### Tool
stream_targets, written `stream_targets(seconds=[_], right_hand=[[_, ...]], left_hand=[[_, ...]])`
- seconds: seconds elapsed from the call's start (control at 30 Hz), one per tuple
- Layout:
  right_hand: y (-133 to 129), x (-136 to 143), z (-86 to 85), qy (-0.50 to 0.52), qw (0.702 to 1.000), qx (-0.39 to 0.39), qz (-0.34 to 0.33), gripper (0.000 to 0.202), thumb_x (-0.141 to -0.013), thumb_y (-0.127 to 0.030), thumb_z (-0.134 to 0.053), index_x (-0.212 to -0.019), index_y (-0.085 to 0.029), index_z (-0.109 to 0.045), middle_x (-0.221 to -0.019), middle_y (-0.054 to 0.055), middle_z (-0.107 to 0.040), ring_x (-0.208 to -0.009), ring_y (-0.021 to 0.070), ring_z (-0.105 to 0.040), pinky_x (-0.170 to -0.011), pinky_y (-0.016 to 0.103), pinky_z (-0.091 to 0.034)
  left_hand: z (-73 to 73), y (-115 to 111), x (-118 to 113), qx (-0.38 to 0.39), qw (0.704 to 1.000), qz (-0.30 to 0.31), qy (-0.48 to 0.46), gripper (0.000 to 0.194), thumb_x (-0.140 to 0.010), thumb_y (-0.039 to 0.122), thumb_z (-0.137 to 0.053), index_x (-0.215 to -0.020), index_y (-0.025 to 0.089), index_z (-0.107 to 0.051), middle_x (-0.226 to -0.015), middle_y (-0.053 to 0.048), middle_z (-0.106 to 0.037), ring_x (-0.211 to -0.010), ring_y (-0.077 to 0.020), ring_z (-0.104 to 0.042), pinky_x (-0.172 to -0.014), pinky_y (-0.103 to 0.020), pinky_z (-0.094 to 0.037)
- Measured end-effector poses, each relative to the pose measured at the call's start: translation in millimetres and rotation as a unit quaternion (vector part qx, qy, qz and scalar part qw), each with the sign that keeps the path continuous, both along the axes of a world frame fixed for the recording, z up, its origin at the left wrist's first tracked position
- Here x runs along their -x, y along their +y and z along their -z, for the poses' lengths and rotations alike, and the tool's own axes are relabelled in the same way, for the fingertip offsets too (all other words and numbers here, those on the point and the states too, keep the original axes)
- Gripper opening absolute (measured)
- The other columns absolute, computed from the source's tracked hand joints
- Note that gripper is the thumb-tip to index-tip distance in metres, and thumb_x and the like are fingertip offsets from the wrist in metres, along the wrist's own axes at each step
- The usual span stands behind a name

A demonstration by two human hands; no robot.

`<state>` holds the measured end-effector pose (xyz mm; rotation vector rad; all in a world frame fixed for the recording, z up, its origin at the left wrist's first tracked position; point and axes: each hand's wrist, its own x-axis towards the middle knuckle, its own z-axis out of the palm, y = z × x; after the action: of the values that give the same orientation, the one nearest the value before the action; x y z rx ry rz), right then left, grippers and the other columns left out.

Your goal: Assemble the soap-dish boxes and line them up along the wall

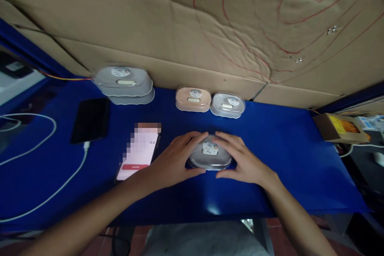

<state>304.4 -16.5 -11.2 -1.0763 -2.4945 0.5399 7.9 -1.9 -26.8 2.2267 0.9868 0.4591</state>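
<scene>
Between my two hands, on the blue table, sits a small grey oval container with a clear lid (210,160) and a round label on top. My left hand (180,158) wraps round its left side, thumb at the near edge and fingers over the far edge. From the right, my right hand (238,158) grips it the same way, its fingertips on the lid near the label. Farther back stand a peach container (193,104) and a pale grey container (227,110), side by side. Stacked at the back left are larger grey containers (126,88).
A lit phone (139,152) lies just left of my left forearm. Beyond it is a dark phone (91,120) with a white cable (72,180) plugged in. Cardboard (150,20) with red lines rises behind the blue table (294,160). A small box (342,126) stands at the right.
</scene>
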Motion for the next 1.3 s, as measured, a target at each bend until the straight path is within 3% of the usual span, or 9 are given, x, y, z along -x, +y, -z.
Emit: stream_targets(seconds=[0.1, 0.37, 0.57, 0.7, 0.8, 0.93, 1.07, 1.17, 1.3], right_hand=[[-4, 6, 4.9, 0.013, 1.0, 0.0, -0.009, 0.076, -0.098, -0.061, -0.073, -0.162, -0.028, -0.047, -0.171, 0.017, -0.045, -0.158, 0.0352, -0.046, -0.124, 0.055, -0.048], [6, -7, 14.4, 0.085, 0.995, -0.016, 0.047, 0.071, -0.097, -0.058, -0.076, -0.156, -0.028, -0.051, -0.163, 0.018, -0.054, -0.15, 0.0374, -0.053, -0.121, 0.06, -0.049], [19, -8, 29.2, 0.088, 0.982, -0.031, 0.163, 0.067, -0.097, -0.048, -0.077, -0.155, -0.03, -0.047, -0.165, 0.019, -0.047, -0.155, 0.038, -0.047, -0.124, 0.065, -0.044], [22, -4, 39.4, 0.007, 0.991, -0.022, 0.129, 0.061, -0.104, -0.046, -0.069, -0.159, -0.032, -0.045, -0.174, 0.015, -0.038, -0.166, 0.0375, -0.03, -0.13, 0.069, -0.032], [18, -1, 34.7, -0.035, 0.99, -0.035, 0.134, 0.059, -0.11, -0.043, -0.059, -0.165, -0.035, -0.04, -0.182, 0.011, -0.023, -0.17, 0.0373, -0.016, -0.131, 0.071, -0.025], [5, -2, 13.7, 0.029, 0.993, -0.075, 0.088, 0.041, -0.112, -0.037, -0.054, -0.152, -0.032, -0.058, -0.173, 0.009, -0.042, -0.163, 0.0344, -0.035, -0.129, 0.062, -0.034], [-8, 4, -2.4, 0.02, 0.996, -0.077, -0.032, 0.047, -0.106, -0.06, -0.061, -0.138, -0.026, -0.069, -0.155, 0.013, -0.059, -0.15, 0.0355, -0.049, -0.121, 0.057, -0.043], [-12, 13, -2.3, 0.0, 0.997, -0.067, -0.048, 0.055, -0.1, -0.064, -0.069, -0.136, -0.022, -0.069, -0.149, 0.015, -0.063, -0.148, 0.0354, -0.05, -0.118, 0.055, -0.044], [-12, 18, 2.6, 0.018, 0.996, -0.063, -0.053, 0.042, -0.103, -0.053, -0.07, -0.131, -0.022, -0.069, -0.138, 0.014, -0.067, -0.143, 0.0319, -0.057, -0.115, 0.05, -0.047]], left_hand=[[5.0, 0, 3, 0.002, 1.0, -0.004, -0.017, 0.104, -0.093, 0.052, -0.082, -0.174, 0.034, -0.019, -0.169, -0.017, -0.045, -0.155, -0.0397, -0.045, -0.124, -0.059, -0.043], [8.0, -3, 3, -0.01, 0.999, -0.008, -0.032, 0.138, -0.078, 0.027, -0.096, -0.174, 0.041, 0.002, -0.166, -0.018, -0.047, -0.149, -0.0428, -0.051, -0.121, -0.063, -0.043], [-8.2, -11, 11, 0.017, 0.997, 0.07, 0.022, 0.128, -0.075, 0.022, -0.096, -0.172, 0.041, -0.014, -0.157, -0.015, -0.052, -0.146, -0.0446, -0.051, -0.12, -0.069, -0.042], [-11.7, -15, 8, 0.002, 0.995, 0.098, 0.018, 0.134, -0.072, 0.022, -0.099, -0.172, 0.041, -0.011, -0.151, -0.014, -0.056, -0.145, -0.0435, -0.053, -0.126, -0.075, -0.028], [-11.3, -14, 6, 0.004, 0.997, 0.079, 0.01, 0.131, -0.075, 0.027, -0.098, -0.172, 0.042, -0.011, -0.153, -0.014, -0.055, -0.145, -0.0433, -0.052, -0.124, -0.071, -0.034], [-13.0, -9, 8, 0.018, 0.999, 0.048, -0.007, 0.118, -0.082, 0.036, -0.093, -0.172, 0.041, -0.018, -0.158, -0.013, -0.054, -0.145, -0.042, -0.051, -0.119, -0.064, -0.042], [-14.8, -5, 8, 0.028, 0.999, 0.034, -0.03, 0.104, -0.088, 0.055, -0.086, -0.171, 0.034, -0.028, -0.16, -0.014, -0.056, -0.143, -0.0393, -0.054, -0.118, -0.059, -0.044], [-13.5, -2, 7, 0.031, 0.999, 0.021, -0.022, 0.104, -0.088, 0.069, -0.08, -0.171, 0.03, -0.031, -0.16, -0.016, -0.058, -0.141, -0.0403, -0.057, -0.116, -0.058, -0.045], [-9.1, -1, 7, 0.025, 0.999, 0.025, -0.005, 0.11, -0.087, 0.074, -0.077, -0.173, 0.028, -0.026, -0.162, -0.019, -0.056, -0.142, -0.0422, -0.057, -0.118, -0.061, -0.041]])
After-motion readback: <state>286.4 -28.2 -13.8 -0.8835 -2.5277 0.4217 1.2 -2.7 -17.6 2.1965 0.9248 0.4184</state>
